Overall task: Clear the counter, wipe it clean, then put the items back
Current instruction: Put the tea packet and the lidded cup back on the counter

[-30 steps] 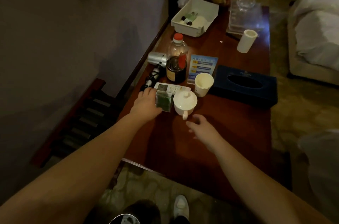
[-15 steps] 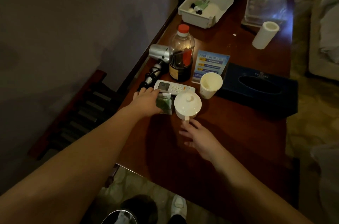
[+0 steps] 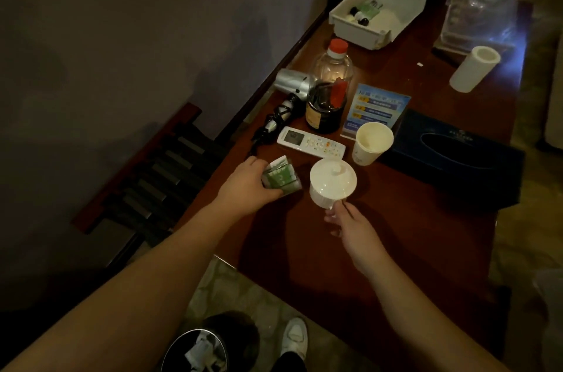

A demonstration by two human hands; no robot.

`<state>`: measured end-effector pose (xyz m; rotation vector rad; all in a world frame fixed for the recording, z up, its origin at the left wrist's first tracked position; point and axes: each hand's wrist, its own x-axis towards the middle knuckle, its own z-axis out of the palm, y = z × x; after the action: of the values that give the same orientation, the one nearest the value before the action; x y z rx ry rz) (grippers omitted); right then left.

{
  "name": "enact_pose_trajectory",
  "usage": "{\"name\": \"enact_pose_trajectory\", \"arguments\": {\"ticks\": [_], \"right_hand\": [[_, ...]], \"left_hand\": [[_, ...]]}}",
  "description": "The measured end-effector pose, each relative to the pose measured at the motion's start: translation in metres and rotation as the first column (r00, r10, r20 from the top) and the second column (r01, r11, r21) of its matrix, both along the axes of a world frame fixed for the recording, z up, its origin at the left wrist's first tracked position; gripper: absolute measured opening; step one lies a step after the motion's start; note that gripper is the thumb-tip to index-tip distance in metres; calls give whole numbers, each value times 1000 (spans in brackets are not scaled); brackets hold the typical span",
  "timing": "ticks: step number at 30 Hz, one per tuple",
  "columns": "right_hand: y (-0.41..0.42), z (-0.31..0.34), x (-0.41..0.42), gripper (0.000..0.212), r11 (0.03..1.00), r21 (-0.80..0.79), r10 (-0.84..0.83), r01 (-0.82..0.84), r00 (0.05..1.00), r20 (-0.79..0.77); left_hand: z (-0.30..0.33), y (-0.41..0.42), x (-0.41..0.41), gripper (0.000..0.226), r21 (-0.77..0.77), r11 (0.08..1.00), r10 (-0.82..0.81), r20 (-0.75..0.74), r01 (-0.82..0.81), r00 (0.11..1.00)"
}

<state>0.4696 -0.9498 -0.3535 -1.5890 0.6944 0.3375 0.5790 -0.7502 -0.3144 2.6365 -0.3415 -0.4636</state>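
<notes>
Left hand [image 3: 248, 186]: gripping a small stack of green packets [image 3: 281, 178], fingers curling around it, at the near left of the desk [image 3: 304, 249]. Right hand [image 3: 350, 224]: pinching the handle of the white lidded cup [image 3: 332, 186], which is sitting on the desk just right of the packets. Remote control [image 3: 310, 144] lying just behind both; paper cup [image 3: 372, 143] standing beside it (touching the dark tissue box [image 3: 454, 158]). Sauce bottle [image 3: 329, 94] and hair dryer [image 3: 289, 91] sitting further back.

Dark reddish wooden desk [image 3: 380, 249], green tea packets [image 3: 281, 179] in a small stack near its left edge, white lidded cup [image 3: 332, 181] upright just right of them, white remote [image 3: 310, 141] lying flat behind both
</notes>
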Motion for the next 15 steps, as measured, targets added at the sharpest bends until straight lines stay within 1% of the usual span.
{"name": "enact_pose_trajectory", "arguments": {"ticks": [4, 8, 13, 15], "right_hand": [[6, 20, -16, 26, 989, -97, 111, -110, 994, 10], [28, 51, -35, 29, 954, -154, 267, -258, 963, 41], [76, 87, -63, 30, 898, -151, 424, -413, 905, 41], [100, 99, -78, 31, 872, -145, 480, -468, 876, 56]], "left_hand": [[30, 32, -36, 52, -86, 993, 76, -12, -76, 997], [57, 80, -84, 54, -104, 981, 162, -2, -161, 987], [89, 154, -160, 48, -86, 956, 284, 25, -281, 959], [104, 183, -193, 57, -75, 939, 339, 42, -336, 940]]}}
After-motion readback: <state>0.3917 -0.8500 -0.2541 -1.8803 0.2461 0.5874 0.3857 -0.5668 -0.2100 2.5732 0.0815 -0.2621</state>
